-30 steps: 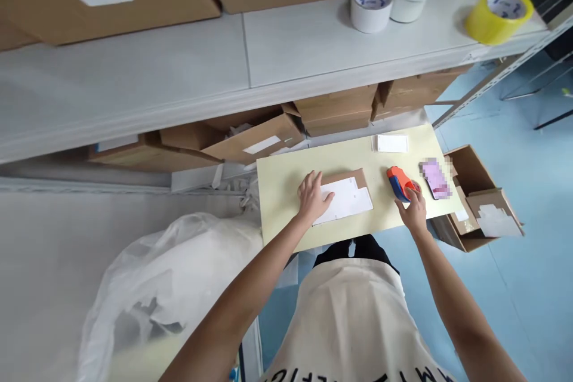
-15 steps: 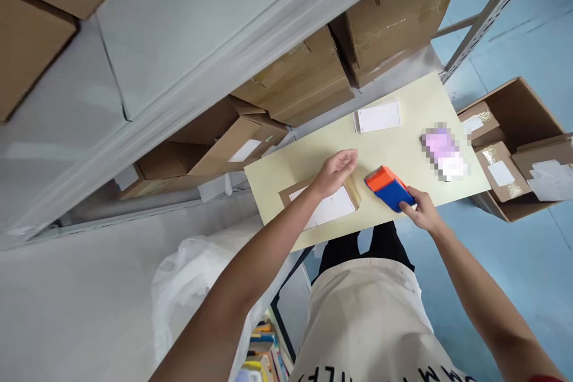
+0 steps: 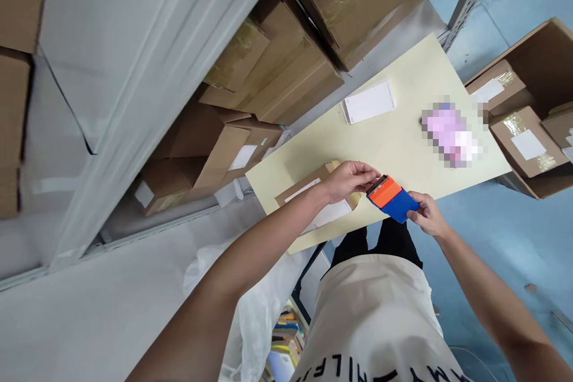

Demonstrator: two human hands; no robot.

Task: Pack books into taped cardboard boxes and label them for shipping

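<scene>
A blue and orange packing tape dispenser (image 3: 390, 198) is gripped at its blue end by my right hand (image 3: 427, 213), tilted over the table's near edge. At its dark toothed end, my left hand (image 3: 351, 182) has thumb and fingertips pinched together; whatever lies between them is too small to make out. Under my left wrist lies a cardboard box (image 3: 293, 191) with a white label (image 3: 333, 213), partly covered by the hand and forearm.
The pale yellow tabletop (image 3: 403, 137) bears a stack of white labels (image 3: 370, 101) and a pixelated pink-purple item (image 3: 445, 128). Cardboard boxes (image 3: 295, 71) line the shelf behind. An open carton (image 3: 532, 48) holding taped parcels stands right; a white plastic bag (image 3: 250, 316) hangs at left.
My left hand has moved right to the dispenser's toothed end, its fingers closing into a pinch. The dispenser has turned slightly in my right hand. The view has tilted.
</scene>
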